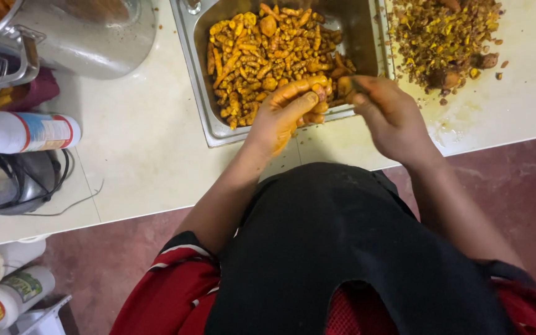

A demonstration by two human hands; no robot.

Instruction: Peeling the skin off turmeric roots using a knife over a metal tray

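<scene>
One orange root piece (315, 84) sits in the fingers of the left hand (283, 115), at the near edge of the metal tray (215, 118). Left hand closed round it, thumb across the front. Right hand (391, 115) just beside it, to the right, touching the same piece at its tip; fingers curled on sth small and dark, prob. a blade, can't tell for sure. Both hands stained yellow-orange.

Behind the hands: 1 tray, full of many more roots (262, 53), too many to count. 1 pile of brown-yellow peel scraps (445, 34) on the tabletop (144, 142), right of the tray, well apart from the left hand, near the right one.

Far left on the tabletop: 1 big steel pot (88, 37), 1 white bottle (23, 132) lying on its side w/ red-blue label, 1 dark appliance w/ cable (23, 180). Below the tabletop edge, bottom left: 2 more white containers (4, 282).
</scene>
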